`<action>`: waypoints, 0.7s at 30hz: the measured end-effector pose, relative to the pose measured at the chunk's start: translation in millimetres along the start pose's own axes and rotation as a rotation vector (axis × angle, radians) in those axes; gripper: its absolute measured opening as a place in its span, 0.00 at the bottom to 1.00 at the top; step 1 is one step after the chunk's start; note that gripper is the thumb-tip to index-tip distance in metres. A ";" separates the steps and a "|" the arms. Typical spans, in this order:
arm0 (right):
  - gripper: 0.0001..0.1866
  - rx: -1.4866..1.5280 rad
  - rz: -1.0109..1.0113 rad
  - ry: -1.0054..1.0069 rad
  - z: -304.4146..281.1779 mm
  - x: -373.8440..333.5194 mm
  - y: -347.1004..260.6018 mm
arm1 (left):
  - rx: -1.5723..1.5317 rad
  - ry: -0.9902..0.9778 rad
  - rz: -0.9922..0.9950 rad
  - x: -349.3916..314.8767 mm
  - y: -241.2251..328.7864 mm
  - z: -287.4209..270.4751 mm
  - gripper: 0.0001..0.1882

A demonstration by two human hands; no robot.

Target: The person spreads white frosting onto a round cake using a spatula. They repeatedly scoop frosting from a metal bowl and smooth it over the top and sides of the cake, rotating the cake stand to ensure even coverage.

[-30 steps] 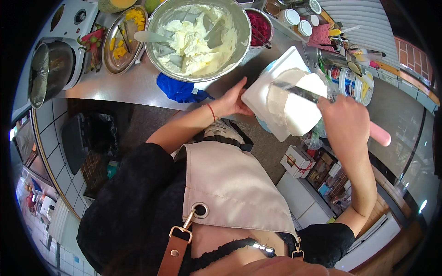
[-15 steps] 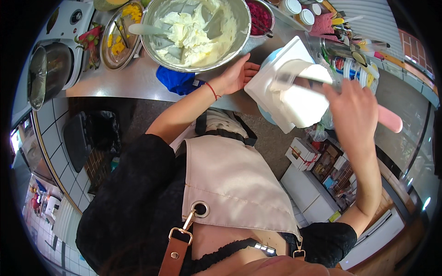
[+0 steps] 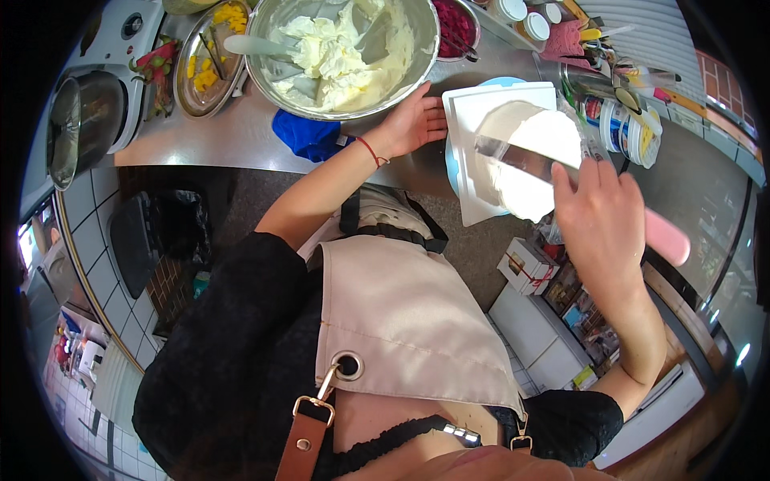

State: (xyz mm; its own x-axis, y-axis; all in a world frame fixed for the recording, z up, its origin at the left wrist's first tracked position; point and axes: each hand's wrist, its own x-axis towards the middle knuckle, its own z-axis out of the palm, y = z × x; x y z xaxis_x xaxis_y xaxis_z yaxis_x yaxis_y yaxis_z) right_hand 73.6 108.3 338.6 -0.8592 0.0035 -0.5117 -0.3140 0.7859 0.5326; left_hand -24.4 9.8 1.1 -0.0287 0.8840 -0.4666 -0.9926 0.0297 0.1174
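A cake covered in white cream (image 3: 539,136) sits on a white square board (image 3: 475,192), which rests on a light blue round turntable (image 3: 452,172). My right hand (image 3: 600,220) is wrapped around the pink handle of an icing spatula (image 3: 525,163), and its metal blade lies across the top of the cake. My left hand (image 3: 411,124) has its fingers stretched toward the board's left edge. Whether those fingertips touch the board or the turntable, I cannot tell. Directly behind that hand stands a large metal bowl (image 3: 345,112) of whipped cream (image 3: 333,60), with a pale spatula (image 3: 253,46) leaning in it.
A blue cloth (image 3: 305,138) lies by the front edge of the steel counter (image 3: 192,156). Farther left are a tray of yellow fruit pieces (image 3: 186,100) and dragon fruit peel (image 3: 159,76). A bowl of magenta fruit (image 3: 453,28), lidded jars (image 3: 533,28) and tubs (image 3: 634,136) stand toward the right.
The board has turned with the cake, so its corners point differently. My right hand has come slightly nearer and left with the icing spatula. My left hand has shifted slightly away from me.
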 end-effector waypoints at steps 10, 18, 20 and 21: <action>0.14 -0.052 0.104 -0.039 16.2 13.1 25.2 | 0.042 0.021 -0.295 -18.3 -48.7 -22.9 0.46; 0.03 -0.015 0.161 -0.025 16.4 22.1 30.6 | -0.025 -0.048 -0.312 -13.0 -46.6 -21.5 0.47; 0.01 0.062 0.146 -0.058 9.1 21.9 31.8 | -0.061 -0.075 -0.288 -11.8 -40.6 -21.4 0.48; 0.01 0.141 0.109 -0.045 -0.2 20.3 33.0 | -0.077 -0.085 -0.292 -13.7 -38.4 -19.8 0.48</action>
State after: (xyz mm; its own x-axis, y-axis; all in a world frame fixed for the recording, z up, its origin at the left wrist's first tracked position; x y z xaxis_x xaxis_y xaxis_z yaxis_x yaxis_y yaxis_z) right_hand 45.8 134.1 345.9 -0.8650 0.1187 -0.4875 -0.1574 0.8584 0.4882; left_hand 11.8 -12.8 -14.4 0.2657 0.8793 -0.3953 -0.9635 0.2557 -0.0789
